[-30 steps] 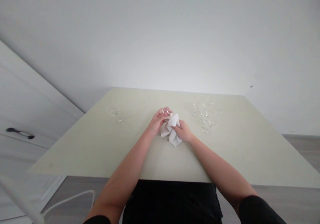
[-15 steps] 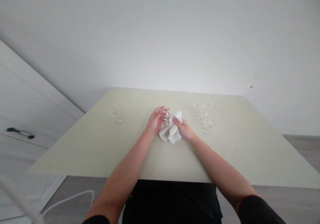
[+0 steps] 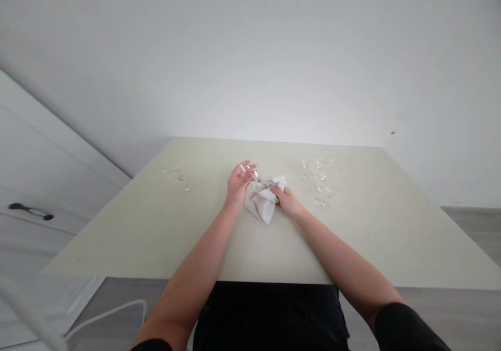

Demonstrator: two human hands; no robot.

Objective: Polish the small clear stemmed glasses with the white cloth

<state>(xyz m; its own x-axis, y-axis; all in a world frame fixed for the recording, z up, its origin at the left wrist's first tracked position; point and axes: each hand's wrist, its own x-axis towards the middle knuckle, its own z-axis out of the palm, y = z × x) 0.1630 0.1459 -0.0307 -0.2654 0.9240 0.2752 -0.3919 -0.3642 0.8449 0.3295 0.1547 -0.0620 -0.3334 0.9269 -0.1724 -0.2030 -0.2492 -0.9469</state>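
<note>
Glass point(image 3: 252, 174), small and clear, held in left hand point(image 3: 237, 188) above mid-table point(image 3: 156, 226), white cloth point(image 3: 263, 203) bunched in right hand point(image 3: 287, 202) against it. Slippery; could slip and break. Beyond, more glasses point(image 3: 319, 181) near enough to knock over.

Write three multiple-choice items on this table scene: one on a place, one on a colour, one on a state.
1. Where does the larger group of glasses stand?
A. right of the hands
B. at the near table edge
C. on the floor

2. What colour is the cloth?
A. red
B. white
C. black

3. What is the right hand doing?
A. lying flat on the table
B. hanging off the table
C. gripping the cloth

Key: 1 A, the cluster stands beyond the right hand, with fewer glasses to the left. 2 B, the crumpled cloth is white. 3 C, its fingers close on the cloth, while the left hand holds a small clear glass.
</note>
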